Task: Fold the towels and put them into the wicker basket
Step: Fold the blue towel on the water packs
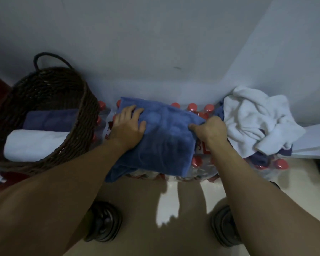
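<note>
The folded blue terry towel (164, 137) lies on red-capped bottle packs (198, 163), left hand (127, 126) pressing flat with straight fingers, right hand (209, 129) pinching its 3 o'clock edge; the dark wicker basket (76, 126) sits at 9 o'clock, nearer the left hand.

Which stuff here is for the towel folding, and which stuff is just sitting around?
For the job:
blue towel, pressed by the left hand, pinched by the right hand
wicker basket holding a folded blue towel and a folded white towel
white towel pile

Just lying about:
red-capped bottles
shoes
</note>
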Action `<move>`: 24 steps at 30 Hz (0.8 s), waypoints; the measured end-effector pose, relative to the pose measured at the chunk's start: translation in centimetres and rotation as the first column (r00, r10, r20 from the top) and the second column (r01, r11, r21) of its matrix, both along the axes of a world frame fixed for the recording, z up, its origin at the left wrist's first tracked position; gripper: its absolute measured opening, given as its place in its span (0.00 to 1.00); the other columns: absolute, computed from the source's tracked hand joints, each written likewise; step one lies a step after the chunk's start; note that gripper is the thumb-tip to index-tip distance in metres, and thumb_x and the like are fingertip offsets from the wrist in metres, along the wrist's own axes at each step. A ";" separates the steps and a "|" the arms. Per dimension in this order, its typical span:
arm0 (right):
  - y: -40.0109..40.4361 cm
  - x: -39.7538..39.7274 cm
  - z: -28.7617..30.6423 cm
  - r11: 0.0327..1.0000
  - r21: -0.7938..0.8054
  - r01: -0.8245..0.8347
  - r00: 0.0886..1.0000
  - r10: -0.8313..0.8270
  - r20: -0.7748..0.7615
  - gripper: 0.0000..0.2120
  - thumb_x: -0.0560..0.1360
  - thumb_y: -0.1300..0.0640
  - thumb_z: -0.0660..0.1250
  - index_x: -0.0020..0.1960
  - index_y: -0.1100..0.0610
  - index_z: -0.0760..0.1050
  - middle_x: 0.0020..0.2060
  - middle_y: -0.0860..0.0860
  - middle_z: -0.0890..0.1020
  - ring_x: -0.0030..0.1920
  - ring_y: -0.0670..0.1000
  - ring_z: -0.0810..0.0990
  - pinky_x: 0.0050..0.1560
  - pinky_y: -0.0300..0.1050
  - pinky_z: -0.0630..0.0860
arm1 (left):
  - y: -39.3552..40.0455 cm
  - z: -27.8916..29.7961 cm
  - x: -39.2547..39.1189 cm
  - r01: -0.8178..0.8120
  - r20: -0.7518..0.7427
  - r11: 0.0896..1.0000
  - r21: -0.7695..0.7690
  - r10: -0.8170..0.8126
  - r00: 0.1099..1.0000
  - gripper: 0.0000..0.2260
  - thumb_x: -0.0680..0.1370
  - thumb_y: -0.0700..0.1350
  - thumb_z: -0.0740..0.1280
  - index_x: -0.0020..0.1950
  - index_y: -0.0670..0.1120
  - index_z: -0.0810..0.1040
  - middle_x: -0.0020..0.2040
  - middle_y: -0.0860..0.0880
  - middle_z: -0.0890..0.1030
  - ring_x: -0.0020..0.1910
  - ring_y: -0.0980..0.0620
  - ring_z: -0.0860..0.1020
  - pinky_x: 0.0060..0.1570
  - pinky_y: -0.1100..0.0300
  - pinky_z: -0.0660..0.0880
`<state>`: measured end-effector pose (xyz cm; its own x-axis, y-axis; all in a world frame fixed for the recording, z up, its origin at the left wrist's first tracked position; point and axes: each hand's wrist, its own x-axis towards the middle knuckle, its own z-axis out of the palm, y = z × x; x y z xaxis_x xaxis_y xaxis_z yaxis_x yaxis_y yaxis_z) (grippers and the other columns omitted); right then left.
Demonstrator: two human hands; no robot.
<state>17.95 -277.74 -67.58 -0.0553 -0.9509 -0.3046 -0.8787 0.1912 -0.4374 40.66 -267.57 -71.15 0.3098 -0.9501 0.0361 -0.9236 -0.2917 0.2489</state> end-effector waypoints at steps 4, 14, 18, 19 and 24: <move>-1.0 0.4 0.5 0.996 0.075 0.042 0.999 -0.044 0.018 0.26 0.74 0.45 0.70 0.59 0.66 0.75 0.55 0.63 0.81 0.54 0.62 0.81 0.43 0.45 0.71 | 0.0 -0.2 -0.5 -0.006 0.083 1.000 0.015 0.005 0.997 0.25 0.78 0.52 0.54 0.72 0.43 0.69 0.73 0.40 0.67 0.71 0.41 0.66 0.67 0.46 0.62; -1.9 0.4 1.9 0.982 0.153 -0.108 0.975 0.075 0.207 0.16 0.75 0.56 0.70 0.58 0.66 0.77 0.52 0.61 0.82 0.51 0.62 0.82 0.53 0.55 0.79 | -0.1 -0.3 -0.4 0.023 0.082 1.000 0.005 -0.023 0.996 0.22 0.81 0.50 0.57 0.73 0.44 0.66 0.74 0.41 0.65 0.72 0.42 0.63 0.69 0.45 0.60; -3.1 -1.0 1.8 0.939 0.315 0.136 0.685 -0.318 0.656 0.06 0.74 0.69 0.67 0.50 0.65 0.78 0.43 0.60 0.82 0.40 0.58 0.82 0.39 0.51 0.81 | -0.1 -0.5 -0.3 0.016 0.062 1.000 -0.012 -0.015 0.998 0.22 0.80 0.51 0.58 0.73 0.45 0.66 0.73 0.41 0.66 0.72 0.43 0.64 0.70 0.46 0.59; -3.4 -1.3 1.7 0.919 0.373 0.130 0.634 -0.366 0.681 0.05 0.74 0.70 0.67 0.48 0.63 0.78 0.42 0.59 0.82 0.40 0.57 0.82 0.37 0.49 0.81 | -0.1 -0.5 -0.3 0.012 0.054 1.000 -0.020 -0.010 0.998 0.21 0.80 0.51 0.58 0.72 0.45 0.67 0.73 0.41 0.66 0.72 0.43 0.64 0.70 0.46 0.59; -4.3 -2.0 -0.3 0.962 0.155 0.224 0.767 -0.272 0.581 0.07 0.71 0.61 0.76 0.41 0.59 0.78 0.39 0.56 0.83 0.40 0.56 0.82 0.38 0.46 0.81 | -0.7 0.0 -0.3 -0.017 -0.004 0.999 -0.038 0.016 1.000 0.20 0.79 0.49 0.62 0.70 0.44 0.69 0.71 0.41 0.68 0.69 0.42 0.67 0.66 0.46 0.62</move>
<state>15.92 -282.05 -67.85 -0.0728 -0.9032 -0.4230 -0.3684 0.4185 -0.8302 40.33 -268.26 -71.13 0.3256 -0.9428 0.0713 -0.9177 -0.2970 0.2639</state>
